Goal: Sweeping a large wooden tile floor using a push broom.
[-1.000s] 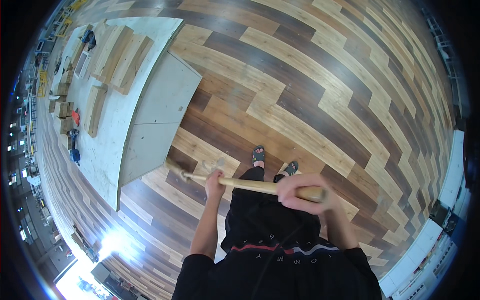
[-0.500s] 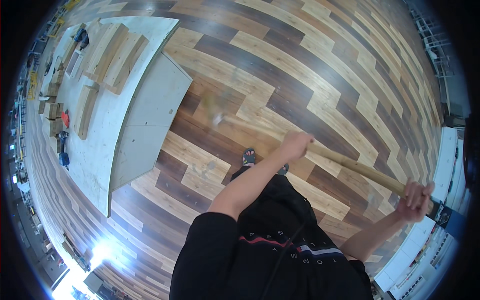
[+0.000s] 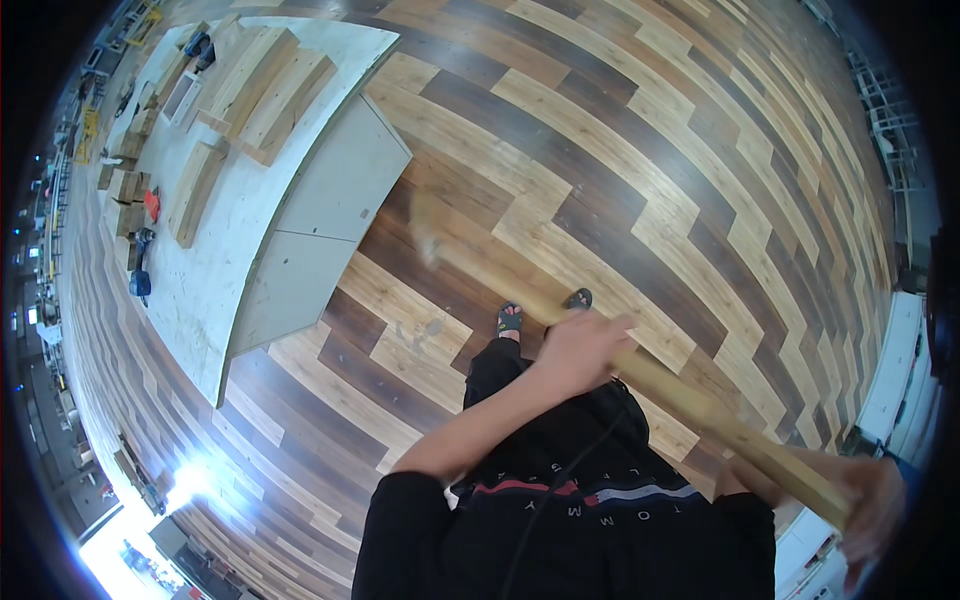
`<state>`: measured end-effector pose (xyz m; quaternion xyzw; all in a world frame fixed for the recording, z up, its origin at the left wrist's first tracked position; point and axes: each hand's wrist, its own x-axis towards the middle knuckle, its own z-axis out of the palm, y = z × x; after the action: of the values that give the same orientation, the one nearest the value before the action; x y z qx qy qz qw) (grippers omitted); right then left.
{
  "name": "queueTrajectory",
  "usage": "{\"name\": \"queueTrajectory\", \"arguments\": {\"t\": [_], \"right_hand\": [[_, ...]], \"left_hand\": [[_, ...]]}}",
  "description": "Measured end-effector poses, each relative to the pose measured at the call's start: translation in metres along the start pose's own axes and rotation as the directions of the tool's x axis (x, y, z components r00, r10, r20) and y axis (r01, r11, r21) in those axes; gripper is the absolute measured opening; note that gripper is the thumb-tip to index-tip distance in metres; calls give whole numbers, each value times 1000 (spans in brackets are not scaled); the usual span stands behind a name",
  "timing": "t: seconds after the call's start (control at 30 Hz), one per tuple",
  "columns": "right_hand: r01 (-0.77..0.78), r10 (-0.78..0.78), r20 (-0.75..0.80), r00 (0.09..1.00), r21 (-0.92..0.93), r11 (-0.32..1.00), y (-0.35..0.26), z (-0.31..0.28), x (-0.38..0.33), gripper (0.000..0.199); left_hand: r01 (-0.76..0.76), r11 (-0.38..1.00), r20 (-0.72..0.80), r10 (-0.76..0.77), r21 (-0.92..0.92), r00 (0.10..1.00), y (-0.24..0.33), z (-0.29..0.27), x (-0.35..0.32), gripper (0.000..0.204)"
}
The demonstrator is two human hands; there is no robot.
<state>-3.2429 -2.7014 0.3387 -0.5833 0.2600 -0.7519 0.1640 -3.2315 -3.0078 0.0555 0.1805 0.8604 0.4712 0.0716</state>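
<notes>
A long, light wooden pole [image 3: 690, 400] runs slantwise across the front of my body. Its far left end is smeared by motion, and a pale, blurred piece [image 3: 428, 245] shows there, too unclear to name. Around the middle of the pole, my left hand [image 3: 585, 350] is closed, knuckles up, above my legs. At the pole's lower right end, my right hand [image 3: 872, 505] is wrapped about the wood; it is blurred, and some of its fingers point downward.
To the left stands a workbench [image 3: 215, 320] with a pale top and grey cabinet doors. On it lie several timber beams [image 3: 285, 105], wood blocks [image 3: 125, 200], a blue cordless drill [image 3: 140, 275] and a red item [image 3: 152, 205]. White cabinets [image 3: 890, 370] line the right side.
The pole has tilted more steeply, its right end dropping toward me. My right hand has moved down and right with it; my left hand has come lower and nearer my body. The view has shifted slightly.
</notes>
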Motion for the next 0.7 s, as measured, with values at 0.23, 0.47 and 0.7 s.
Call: {"name": "queueTrajectory", "arguments": {"t": [0.23, 0.47, 0.7], "right_hand": [[-641, 448, -666, 596, -60, 765, 219, -20, -65, 13], [-575, 247, -664, 705, -332, 748, 91, -65, -68, 10], [-326, 256, -203, 945, -609, 723, 12, -62, -12, 15]], "left_hand": [[561, 828, -134, -556, 0, 820, -174, 29, -147, 10], [155, 977, -60, -165, -147, 985, -116, 78, -14, 33], [-212, 963, -192, 179, -168, 965, -81, 76, 108, 36]]}}
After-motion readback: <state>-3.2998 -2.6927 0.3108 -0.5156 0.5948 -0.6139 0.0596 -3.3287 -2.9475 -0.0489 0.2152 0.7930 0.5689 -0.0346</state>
